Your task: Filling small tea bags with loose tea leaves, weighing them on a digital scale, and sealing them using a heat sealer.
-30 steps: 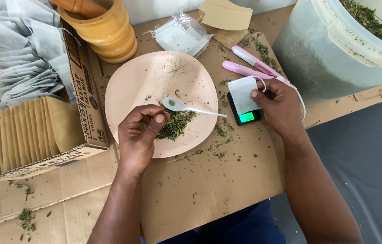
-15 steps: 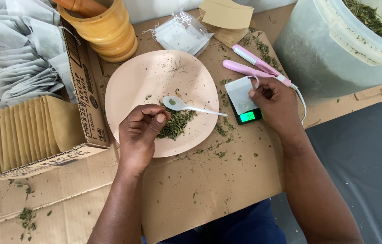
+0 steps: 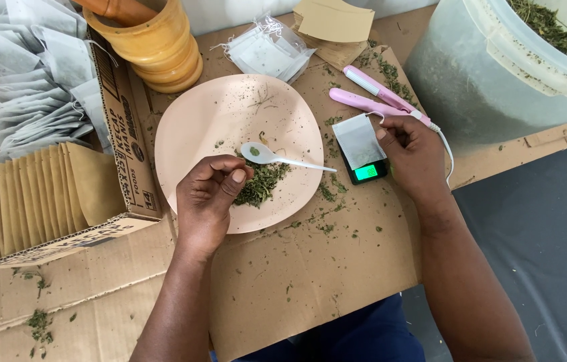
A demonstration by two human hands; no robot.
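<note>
Left hand [image 3: 208, 201] pinches dried herb [image 3: 261, 184] over plate [image 3: 189, 127], right hand [image 3: 414, 154] fingertips steady sachet [image 3: 358, 139] on scale [image 3: 366, 167]; loose pinch risks spilling flakes.

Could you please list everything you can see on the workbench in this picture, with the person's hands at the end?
Plate: one, pale pink, centre of the cardboard.
Dried herb pile: one, green, on the plate.
Spoon: one, white, lying on the plate.
Scale: one, small, black, lit green display, right of the plate.
Sachet: one, white, on the scale.
Sealing tongs: one, pink, behind the scale.
Tub: one, translucent, herbs inside, far right.
Mortar: one, yellow wood, top left.
Cardboard box: one, brown, left, holding envelopes and white sachets.
Left hand: pinching herbs on the plate.
Right hand: touching the sachet.
</note>
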